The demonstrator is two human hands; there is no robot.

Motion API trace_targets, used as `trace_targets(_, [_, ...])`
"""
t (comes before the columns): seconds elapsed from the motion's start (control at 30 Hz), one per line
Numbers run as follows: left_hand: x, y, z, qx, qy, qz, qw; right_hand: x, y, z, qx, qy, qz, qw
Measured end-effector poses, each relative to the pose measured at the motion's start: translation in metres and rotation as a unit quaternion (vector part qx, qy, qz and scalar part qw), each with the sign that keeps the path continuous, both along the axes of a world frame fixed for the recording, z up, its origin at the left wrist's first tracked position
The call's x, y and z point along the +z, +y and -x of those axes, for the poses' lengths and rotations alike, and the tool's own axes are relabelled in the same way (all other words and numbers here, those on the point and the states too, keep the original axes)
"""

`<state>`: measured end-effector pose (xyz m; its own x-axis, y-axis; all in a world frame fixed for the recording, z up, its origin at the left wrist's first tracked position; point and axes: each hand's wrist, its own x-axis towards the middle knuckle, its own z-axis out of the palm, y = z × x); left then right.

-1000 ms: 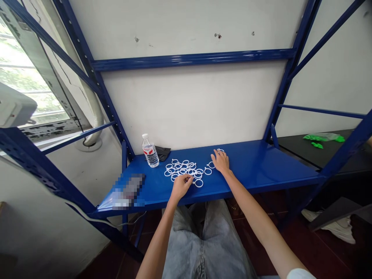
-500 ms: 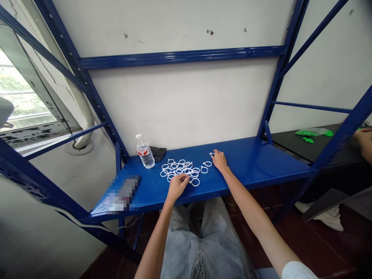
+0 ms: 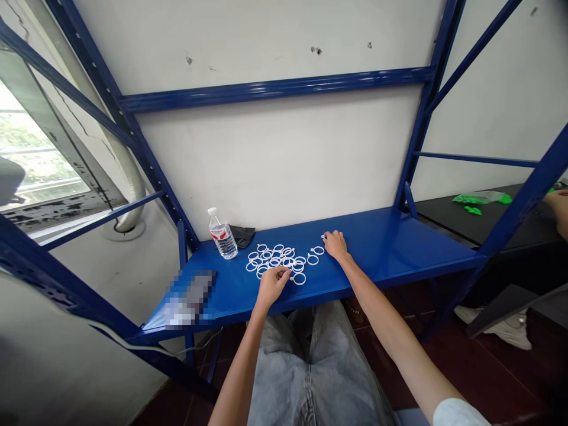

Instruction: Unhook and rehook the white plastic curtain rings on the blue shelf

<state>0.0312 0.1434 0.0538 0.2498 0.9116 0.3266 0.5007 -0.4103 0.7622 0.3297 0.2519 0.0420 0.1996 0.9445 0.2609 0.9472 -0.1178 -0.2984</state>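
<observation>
Several white plastic rings lie in a loose pile on the blue metal shelf. My left hand sits at the pile's near edge, its fingers curled in a pinch on one white ring. My right hand rests on the shelf to the right of the pile, fingers bent over a small white ring at its fingertips. One more ring lies just right of my left hand.
A water bottle stands at the back left with a black cloth behind it. A blurred object lies at the shelf's left front. Green parts sit on a dark table at right, where another person's hand shows.
My right hand has curled from lying flat to a pinch on a ring at the pile's right. The view has shifted slightly; my left hand stays on its ring.
</observation>
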Motion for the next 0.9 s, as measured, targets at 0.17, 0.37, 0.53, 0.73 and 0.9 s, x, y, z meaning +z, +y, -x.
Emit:
trace_targets(0.17, [0.0007, -0.0007, 0.0000, 0.003, 0.003, 0.001, 1.000, -0.0067, 0.0017, -0.0026, 0.013, 0.010, -0.038, 0.999])
trace_targets(0.37, [0.0004, -0.0008, 0.0001, 0.002, -0.002, 0.003, 1.000, -0.0081, 0.0023, -0.0047, 0.040, 0.007, -0.046, 0.998])
trace_targets(0.53, [0.0003, -0.0001, -0.0003, 0.003, -0.004, 0.004, 1.000, -0.0060, 0.0000, -0.0033, 0.040, 0.023, -0.055, 0.997])
trace_targets(0.73, [-0.0008, 0.0008, 0.0000, 0.004, -0.005, 0.006, 1.000, -0.0035, -0.0018, -0.0028, 0.038, 0.083, -0.080, 0.993])
trace_targets(0.9, [0.0011, -0.0004, 0.0006, 0.004, 0.002, 0.003, 1.000, -0.0042, 0.0003, -0.0060, 0.056, 0.122, -0.089, 0.987])
